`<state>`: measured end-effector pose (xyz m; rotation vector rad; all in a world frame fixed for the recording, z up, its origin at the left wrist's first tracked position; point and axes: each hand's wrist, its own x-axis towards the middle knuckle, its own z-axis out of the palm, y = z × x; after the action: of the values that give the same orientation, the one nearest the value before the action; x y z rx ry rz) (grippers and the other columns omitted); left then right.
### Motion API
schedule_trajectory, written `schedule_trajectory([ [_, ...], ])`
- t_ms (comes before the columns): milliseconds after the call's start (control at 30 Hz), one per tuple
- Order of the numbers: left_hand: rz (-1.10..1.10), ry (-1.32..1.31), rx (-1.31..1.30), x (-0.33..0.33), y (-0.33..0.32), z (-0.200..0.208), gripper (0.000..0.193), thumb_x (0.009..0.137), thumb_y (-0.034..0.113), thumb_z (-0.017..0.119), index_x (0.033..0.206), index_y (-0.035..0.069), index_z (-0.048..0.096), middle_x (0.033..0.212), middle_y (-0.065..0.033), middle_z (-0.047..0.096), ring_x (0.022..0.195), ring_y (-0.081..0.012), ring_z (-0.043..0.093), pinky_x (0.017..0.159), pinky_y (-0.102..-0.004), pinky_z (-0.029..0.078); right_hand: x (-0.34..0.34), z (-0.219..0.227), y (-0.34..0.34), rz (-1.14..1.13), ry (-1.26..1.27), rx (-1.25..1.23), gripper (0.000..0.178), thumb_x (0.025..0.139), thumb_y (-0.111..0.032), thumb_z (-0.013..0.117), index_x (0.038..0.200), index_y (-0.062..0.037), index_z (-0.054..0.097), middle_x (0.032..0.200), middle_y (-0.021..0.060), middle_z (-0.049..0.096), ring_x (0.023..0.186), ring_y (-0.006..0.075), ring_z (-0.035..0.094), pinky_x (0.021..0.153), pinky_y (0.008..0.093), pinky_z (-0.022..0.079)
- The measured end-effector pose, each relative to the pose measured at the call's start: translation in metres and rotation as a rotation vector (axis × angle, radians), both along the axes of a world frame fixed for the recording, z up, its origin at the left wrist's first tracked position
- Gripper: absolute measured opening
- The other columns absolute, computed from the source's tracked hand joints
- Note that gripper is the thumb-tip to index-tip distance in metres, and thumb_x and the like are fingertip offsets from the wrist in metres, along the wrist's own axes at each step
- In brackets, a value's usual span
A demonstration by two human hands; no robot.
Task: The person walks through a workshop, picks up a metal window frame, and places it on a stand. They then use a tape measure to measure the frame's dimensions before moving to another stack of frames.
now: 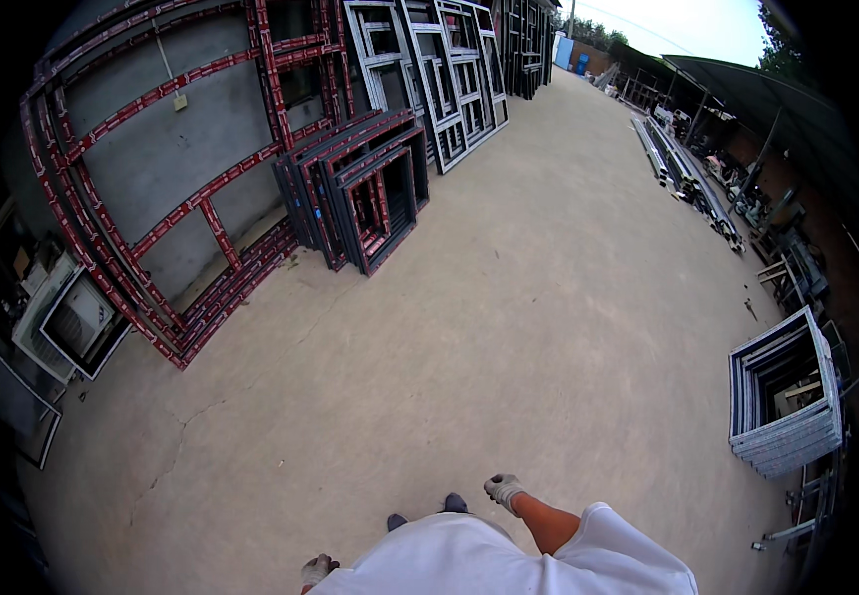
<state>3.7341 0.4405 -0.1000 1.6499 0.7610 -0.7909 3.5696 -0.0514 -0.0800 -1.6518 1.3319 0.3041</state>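
Far left: dark-edged panel leaning, propped beside more panels by the wall. Next, large red-wrapped frames stand on edge against grey wall, several deep, bottom rails on the floor. Small pale box with a cord on that wall, seen through the frames. Thin crack runs across the floor in front.

Left hand at the lower edge, gloved, beside white shirt; fingers look curled, but too small and partly cut off, cannot tell if apart or together. Nearest frames on that side are the red-wrapped ones, well apart from it. Stack of dark frames with red strips stands upright on the floor, just beside the right end of the red-wrapped set. Two dark shoes poke out past the shirt. Silver-white frames lean behind the dark stack.

Right hand gloved, held out over the floor right of the shoes, forearm bare; fingers seem bent, cannot tell if touching each other. Long bars lie along the right side near a dark roof. Stack of grey frames at far right, nearest frames to the right hand, well apart from it.
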Motion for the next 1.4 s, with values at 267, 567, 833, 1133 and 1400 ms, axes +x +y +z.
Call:
schedule_trajectory([
  [267,-0.041,0.068,0.048,0.037,0.01,-0.022,0.037,0.091,0.022,0.057,0.111,-0.009,0.053,0.09,-0.0212,0.067,0.08,-0.0311,0.069,0.068,-0.0427,0.058,0.026,0.02,0.011,-0.076,-0.015,0.043,0.027,0.082,-0.027,0.062,0.093,-0.003,0.068,0.074,0.0051,0.065,0.063,0.0141,0.061,0.056,0.0294,0.049],
  [567,0.078,0.033,-0.01,0.071,-0.009,-0.043,0.038,0.089,0.024,0.058,0.108,-0.008,0.058,0.089,-0.0219,0.068,0.073,-0.0314,0.068,0.064,-0.0437,0.058,0.081,-0.014,-0.026,0.031,0.097,0.069,0.026,0.082,-0.026,0.062,0.094,-0.0039,0.067,0.077,0.005,0.066,0.065,0.0148,0.061,0.057,0.0304,0.05],
  [833,0.249,0.092,0.018,0.143,-0.058,-0.048,0.038,0.089,0.024,0.057,0.109,-0.008,0.057,0.09,-0.0225,0.068,0.074,-0.0326,0.068,0.065,-0.0446,0.058,0.237,-0.046,-0.082,0.248,0.089,0.003,0.034,0.08,-0.032,0.061,0.098,-0.0044,0.069,0.082,0.0087,0.068,0.073,0.0188,0.064,0.067,0.0327,0.051],
  [1133,0.424,0.023,-0.002,0.221,-0.086,-0.04,0.04,0.089,0.024,0.056,0.111,-0.009,0.056,0.091,-0.0238,0.067,0.076,-0.0346,0.069,0.067,-0.0465,0.059,0.451,-0.002,-0.128,0.47,-0.073,-0.087,0.039,0.08,-0.033,0.06,0.102,-0.002,0.068,0.085,0.0116,0.07,0.078,0.0235,0.066,0.074,0.0356,0.052],
  [1400,0.257,0.067,0.006,0.257,-0.065,-0.047,0.035,0.089,0.023,0.055,0.106,-0.007,0.058,0.092,-0.0226,0.067,0.077,-0.0318,0.068,0.067,-0.0457,0.056,0.516,0.01,-0.108,0.474,-0.095,-0.118,0.034,0.082,-0.028,0.058,0.1,-0.0003,0.068,0.077,0.0085,0.068,0.068,0.016,0.063,0.065,0.0313,0.051],
])
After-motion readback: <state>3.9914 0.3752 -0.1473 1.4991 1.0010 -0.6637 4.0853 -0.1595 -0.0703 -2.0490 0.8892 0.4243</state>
